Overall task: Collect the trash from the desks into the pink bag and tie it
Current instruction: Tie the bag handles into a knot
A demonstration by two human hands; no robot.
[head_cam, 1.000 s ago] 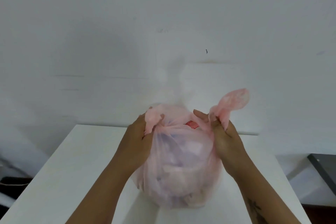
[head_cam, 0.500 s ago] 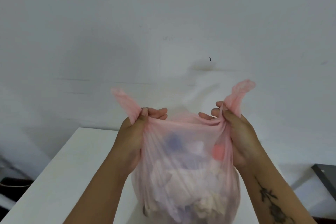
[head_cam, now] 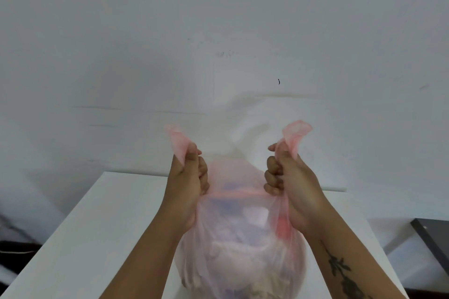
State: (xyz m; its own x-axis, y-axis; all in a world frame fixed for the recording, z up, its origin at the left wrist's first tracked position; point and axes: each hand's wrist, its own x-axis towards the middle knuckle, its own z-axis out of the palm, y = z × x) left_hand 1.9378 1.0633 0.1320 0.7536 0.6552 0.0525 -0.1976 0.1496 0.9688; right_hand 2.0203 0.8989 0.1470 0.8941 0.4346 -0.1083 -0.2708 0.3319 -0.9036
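Note:
A translucent pink bag full of crumpled trash stands on the white desk in front of me. My left hand is fisted around the bag's left top corner, whose pink tip sticks up above the fist. My right hand grips the right top corner the same way, a pink flap rising over the thumb. The two fists are held apart, and the bag's mouth is stretched between them. White, purple and red scraps show through the plastic.
A plain white wall rises right behind the desk. A dark table corner sits at the right edge. Something dark lies on the floor at the lower left.
Both hands have pulled the bag's top corners upward and closed into tighter fists. The bag has been lifted and stretched taller, its mouth drawn into a line between the hands.

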